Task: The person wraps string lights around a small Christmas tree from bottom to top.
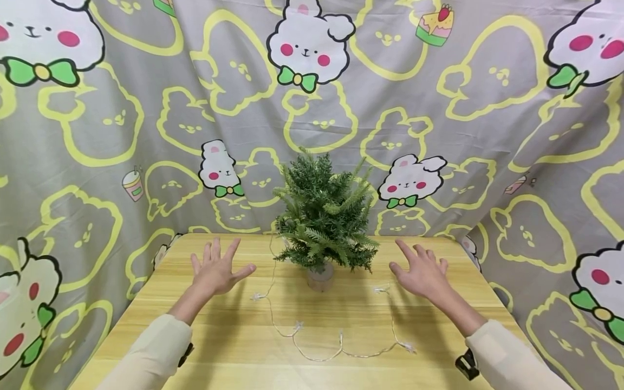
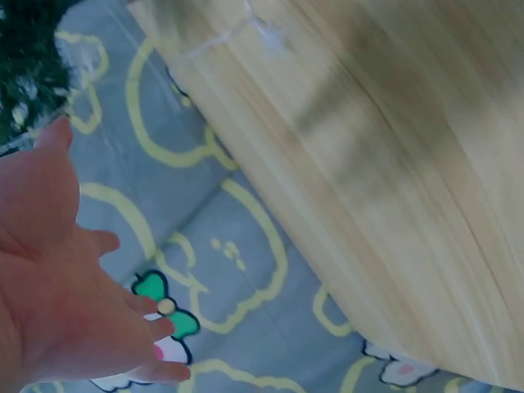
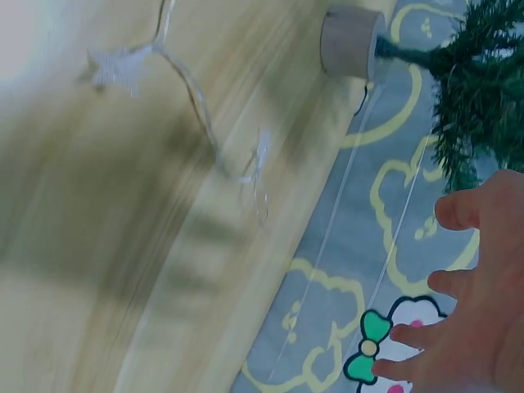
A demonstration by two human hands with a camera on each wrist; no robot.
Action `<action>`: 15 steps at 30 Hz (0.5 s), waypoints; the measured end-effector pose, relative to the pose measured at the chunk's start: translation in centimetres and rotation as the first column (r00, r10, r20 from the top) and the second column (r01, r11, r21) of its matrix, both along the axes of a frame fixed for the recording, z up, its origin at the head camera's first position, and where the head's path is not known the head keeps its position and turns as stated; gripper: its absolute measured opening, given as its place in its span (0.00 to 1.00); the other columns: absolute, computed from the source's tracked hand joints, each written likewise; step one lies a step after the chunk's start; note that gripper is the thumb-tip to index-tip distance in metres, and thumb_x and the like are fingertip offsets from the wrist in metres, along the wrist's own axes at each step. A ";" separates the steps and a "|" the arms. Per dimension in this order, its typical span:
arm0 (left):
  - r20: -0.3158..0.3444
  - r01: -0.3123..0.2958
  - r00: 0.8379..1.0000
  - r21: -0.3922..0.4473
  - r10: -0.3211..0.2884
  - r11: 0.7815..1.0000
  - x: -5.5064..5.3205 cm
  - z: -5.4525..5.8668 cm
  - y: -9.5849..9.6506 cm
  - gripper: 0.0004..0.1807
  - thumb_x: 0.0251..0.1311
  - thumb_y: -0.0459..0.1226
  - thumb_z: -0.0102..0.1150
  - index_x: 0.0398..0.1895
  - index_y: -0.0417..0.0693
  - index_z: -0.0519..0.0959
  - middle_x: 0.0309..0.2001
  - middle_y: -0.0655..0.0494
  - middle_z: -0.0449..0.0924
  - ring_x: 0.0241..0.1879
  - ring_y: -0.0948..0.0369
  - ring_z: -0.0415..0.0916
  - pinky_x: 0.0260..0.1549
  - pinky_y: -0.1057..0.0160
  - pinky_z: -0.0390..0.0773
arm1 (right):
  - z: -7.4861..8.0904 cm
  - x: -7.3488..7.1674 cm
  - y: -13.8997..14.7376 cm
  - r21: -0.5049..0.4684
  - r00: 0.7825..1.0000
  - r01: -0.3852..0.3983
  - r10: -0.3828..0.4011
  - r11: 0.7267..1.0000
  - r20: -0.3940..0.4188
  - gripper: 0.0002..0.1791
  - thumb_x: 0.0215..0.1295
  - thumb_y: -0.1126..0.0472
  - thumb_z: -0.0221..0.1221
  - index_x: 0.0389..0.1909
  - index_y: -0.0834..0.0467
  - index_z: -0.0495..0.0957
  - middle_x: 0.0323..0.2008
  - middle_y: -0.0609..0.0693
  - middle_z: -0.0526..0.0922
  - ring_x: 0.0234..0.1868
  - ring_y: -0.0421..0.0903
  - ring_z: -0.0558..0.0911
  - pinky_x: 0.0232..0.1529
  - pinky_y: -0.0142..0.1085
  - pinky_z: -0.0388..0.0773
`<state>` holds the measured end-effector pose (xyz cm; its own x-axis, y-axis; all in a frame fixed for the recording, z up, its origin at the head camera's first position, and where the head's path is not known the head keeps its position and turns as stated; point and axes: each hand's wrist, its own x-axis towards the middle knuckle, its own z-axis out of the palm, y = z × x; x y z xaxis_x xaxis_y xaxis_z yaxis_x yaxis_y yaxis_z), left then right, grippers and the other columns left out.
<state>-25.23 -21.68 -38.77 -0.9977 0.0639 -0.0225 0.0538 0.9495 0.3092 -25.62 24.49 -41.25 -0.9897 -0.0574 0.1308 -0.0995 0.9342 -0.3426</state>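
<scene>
A small artificial Christmas tree stands upright on a round wooden base towards the back of the table. Around its front lies a string of star lights in a loose loop, with clear stars along a thin cable. To the left of the tree is my left hand, fingers spread and holding nothing. My right hand is on the other side, also with spread fingers and nothing in it, close to one end of the string. Both hands are apart from the tree.
The pale wooden table ends just behind the tree. A grey curtain printed with yellow outlines and white rabbits hangs at the back and on both sides. Part of the light string runs behind the tree's left side.
</scene>
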 end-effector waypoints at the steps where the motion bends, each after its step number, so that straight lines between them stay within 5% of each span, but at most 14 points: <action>1: 0.007 0.012 1.000 -0.003 -0.012 1.000 0.1 0.0 0.3 0.52 0.66 0.66 0.51 0.83 0.52 0.45 0.78 0.24 0.31 0.76 0.27 0.30 0.65 0.20 0.28 | -0.1 0.1 -0.3 -0.008 1.000 -0.009 0.009 1.000 0.003 0.38 0.73 0.41 0.51 0.79 0.51 0.55 0.71 0.74 0.62 0.69 0.75 0.63 0.58 0.74 0.56; 11: 0.062 0.146 0.987 0.023 -0.147 0.989 1.4 -0.9 2.9 0.50 0.66 0.65 0.54 0.82 0.51 0.49 0.77 0.24 0.40 0.76 0.27 0.42 0.66 0.20 0.38 | -1.5 1.4 -2.3 -0.088 0.992 -0.097 0.103 0.991 0.067 0.38 0.71 0.45 0.57 0.78 0.52 0.59 0.70 0.69 0.70 0.68 0.70 0.70 0.53 0.64 0.64; 15: 0.085 0.190 0.977 0.083 -0.197 0.978 2.1 -1.2 3.7 0.49 0.64 0.63 0.57 0.80 0.46 0.55 0.75 0.21 0.48 0.74 0.26 0.49 0.67 0.22 0.45 | -2.3 1.9 -2.9 -0.137 0.986 -0.122 0.136 0.983 0.094 0.38 0.69 0.46 0.60 0.76 0.54 0.61 0.69 0.66 0.72 0.66 0.70 0.73 0.57 0.69 0.65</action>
